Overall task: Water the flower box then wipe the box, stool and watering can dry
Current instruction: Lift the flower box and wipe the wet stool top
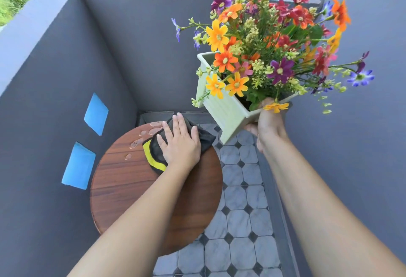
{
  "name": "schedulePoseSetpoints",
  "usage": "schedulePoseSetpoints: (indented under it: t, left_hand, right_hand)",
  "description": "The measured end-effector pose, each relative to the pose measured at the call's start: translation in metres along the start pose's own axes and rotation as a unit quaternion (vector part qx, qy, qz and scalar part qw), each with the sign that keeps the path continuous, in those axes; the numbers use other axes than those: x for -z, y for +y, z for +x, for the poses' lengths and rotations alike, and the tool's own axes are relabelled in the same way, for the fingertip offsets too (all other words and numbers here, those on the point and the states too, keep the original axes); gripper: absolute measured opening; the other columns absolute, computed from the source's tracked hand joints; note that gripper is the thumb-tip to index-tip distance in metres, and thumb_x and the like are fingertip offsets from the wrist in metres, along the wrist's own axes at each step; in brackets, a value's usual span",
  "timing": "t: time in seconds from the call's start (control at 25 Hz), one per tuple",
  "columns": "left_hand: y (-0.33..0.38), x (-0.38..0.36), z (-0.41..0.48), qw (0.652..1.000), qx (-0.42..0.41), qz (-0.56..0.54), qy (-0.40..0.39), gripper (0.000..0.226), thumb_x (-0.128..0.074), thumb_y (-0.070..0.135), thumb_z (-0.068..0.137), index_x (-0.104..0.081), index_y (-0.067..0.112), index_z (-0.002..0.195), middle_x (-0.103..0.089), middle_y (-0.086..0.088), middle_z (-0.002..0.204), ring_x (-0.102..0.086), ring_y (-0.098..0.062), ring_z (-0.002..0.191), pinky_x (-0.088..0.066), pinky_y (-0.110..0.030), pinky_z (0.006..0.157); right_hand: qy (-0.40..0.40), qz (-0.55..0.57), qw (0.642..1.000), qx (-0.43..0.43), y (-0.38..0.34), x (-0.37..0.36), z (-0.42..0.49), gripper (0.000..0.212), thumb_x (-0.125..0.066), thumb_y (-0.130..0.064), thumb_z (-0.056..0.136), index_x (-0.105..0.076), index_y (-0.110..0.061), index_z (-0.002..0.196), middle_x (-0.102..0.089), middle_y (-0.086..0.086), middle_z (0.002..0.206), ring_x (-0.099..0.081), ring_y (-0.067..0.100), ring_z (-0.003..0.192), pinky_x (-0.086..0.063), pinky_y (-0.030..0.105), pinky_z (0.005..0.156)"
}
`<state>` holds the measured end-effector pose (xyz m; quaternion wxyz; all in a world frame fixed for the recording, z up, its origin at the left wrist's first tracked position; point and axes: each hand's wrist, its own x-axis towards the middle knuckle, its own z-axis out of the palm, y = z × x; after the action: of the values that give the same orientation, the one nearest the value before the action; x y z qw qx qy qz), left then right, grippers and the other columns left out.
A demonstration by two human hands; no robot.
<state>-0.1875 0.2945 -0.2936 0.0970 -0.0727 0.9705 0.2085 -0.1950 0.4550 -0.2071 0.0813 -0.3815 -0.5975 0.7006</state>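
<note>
**Stool Wipe, Box Held Up**

Head view. We press our left hand (181,142) flat on the cloth (153,156). Its fingers are straight and slightly spread, so it grips nothing. The cloth is dark with a yellow edge and lies on the far part of the round wooden stool (131,193). Water drops (137,141) sit on the stool top just left of the cloth, toward the far rim.

We hold the box (226,110) in our right hand (269,127), with fingers curled round its near corner. The box is raised and tilted, to the right of the stool and above the tiled floor (241,221). Flowers (274,41) fill the box. The grey wall (55,79) on the left carries two blue patches (96,113).
</note>
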Motion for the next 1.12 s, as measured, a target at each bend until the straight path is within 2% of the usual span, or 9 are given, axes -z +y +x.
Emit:
schedulePoseSetpoints:
  t: [0.12, 0.2, 0.28, 0.32, 0.48, 0.6, 0.76, 0.92, 1.12]
  left_hand:
    - [-0.023, 0.025, 0.005, 0.977, -0.181, 0.091, 0.063, 0.056, -0.019, 0.039, 0.094, -0.041, 0.012, 0.138, -0.036, -0.006, 0.151, -0.027, -0.027, 0.141, -0.013, -0.048, 0.114]
    - [-0.047, 0.036, 0.012, 0.9, -0.398, 0.165, 0.065, 0.057, -0.019, 0.04, 0.095, -0.06, 0.008, 0.117, -0.052, -0.009, 0.14, -0.042, -0.027, 0.134, -0.021, -0.045, 0.112]
    - [-0.066, 0.043, 0.016, 0.836, -0.51, 0.199, -0.024, 0.063, -0.011, 0.046, 0.095, -0.05, 0.013, 0.133, -0.037, -0.002, 0.15, -0.027, -0.021, 0.142, -0.014, -0.04, 0.115]
    - [-0.07, 0.045, 0.017, 0.831, -0.514, 0.199, -0.072, 0.066, -0.006, 0.049, 0.093, -0.035, 0.018, 0.144, -0.022, 0.004, 0.155, -0.013, -0.016, 0.144, -0.008, -0.038, 0.115]
    - [-0.067, 0.037, 0.016, 0.873, -0.433, 0.204, -0.091, 0.068, 0.003, 0.056, 0.088, -0.003, 0.028, 0.149, 0.007, 0.015, 0.152, 0.012, -0.006, 0.14, 0.001, -0.038, 0.118]
    - [-0.066, 0.032, 0.014, 0.93, -0.319, 0.175, -0.043, 0.068, 0.002, 0.052, 0.086, 0.001, 0.028, 0.15, 0.004, 0.012, 0.158, 0.009, -0.007, 0.144, -0.002, -0.039, 0.119]
    - [-0.063, 0.027, 0.007, 0.979, -0.166, 0.122, -0.007, 0.06, -0.013, 0.046, 0.096, -0.002, 0.024, 0.15, 0.002, 0.009, 0.159, 0.005, -0.011, 0.146, -0.001, -0.039, 0.118]
    - [-0.055, 0.022, 0.001, 0.995, -0.061, 0.08, 0.028, 0.059, -0.017, 0.042, 0.097, -0.004, 0.021, 0.151, 0.0, 0.006, 0.16, 0.004, -0.014, 0.147, -0.003, -0.041, 0.118]
    - [-0.05, 0.017, -0.013, 0.996, 0.047, 0.035, 0.067, 0.06, -0.02, 0.039, 0.097, -0.005, 0.016, 0.151, 0.0, 0.001, 0.16, 0.003, -0.018, 0.147, -0.001, -0.043, 0.117]
  right_hand:
    - [-0.005, 0.008, 1.0, -0.003, -0.001, 0.0, 0.0, 0.058, -0.041, -0.035, 0.057, -0.012, -0.024, 0.106, -0.049, 0.005, 0.102, -0.059, 0.025, 0.081, -0.061, 0.04, 0.056]
    - [-0.006, 0.006, 1.0, 0.001, -0.002, 0.0, -0.004, 0.057, -0.04, -0.032, 0.058, -0.011, -0.023, 0.106, -0.046, 0.001, 0.083, -0.052, 0.018, 0.071, -0.059, 0.047, 0.066]
    - [-0.007, 0.003, 1.0, 0.005, -0.002, -0.003, -0.008, 0.056, -0.04, -0.031, 0.058, -0.012, -0.023, 0.106, -0.044, 0.0, 0.077, -0.05, 0.017, 0.068, -0.058, 0.047, 0.07]
    - [-0.007, 0.002, 1.0, 0.005, -0.002, -0.005, -0.009, 0.056, -0.04, -0.032, 0.059, -0.012, -0.023, 0.106, -0.044, 0.0, 0.077, -0.05, 0.017, 0.068, -0.058, 0.047, 0.07]
    - [-0.012, 0.005, 1.0, -0.004, -0.001, -0.011, -0.009, 0.056, -0.041, -0.033, 0.06, -0.013, -0.023, 0.106, -0.045, 0.0, 0.08, -0.052, 0.019, 0.072, -0.06, 0.039, 0.059]
    - [-0.022, 0.027, 0.999, -0.001, 0.001, -0.011, -0.009, 0.05, -0.042, -0.031, 0.065, -0.014, -0.022, 0.106, -0.044, 0.001, 0.08, -0.052, 0.019, 0.072, -0.055, 0.025, 0.044]
    - [-0.017, 0.021, 1.0, -0.003, 0.0, -0.014, -0.007, 0.055, -0.041, -0.034, 0.059, -0.015, -0.022, 0.106, -0.045, 0.002, 0.081, -0.054, 0.021, 0.074, -0.052, 0.022, 0.042]
    - [-0.005, 0.019, 1.0, -0.001, 0.0, -0.015, -0.006, 0.057, -0.042, -0.035, 0.057, -0.016, -0.023, 0.106, -0.045, 0.004, 0.105, -0.057, 0.022, 0.078, -0.052, 0.023, 0.043]
    - [-0.017, 0.018, 1.0, 0.0, 0.0, -0.009, -0.012, 0.06, -0.043, -0.036, 0.055, -0.015, -0.024, 0.106, -0.044, 0.004, 0.109, -0.059, 0.022, 0.078, -0.054, 0.026, 0.046]
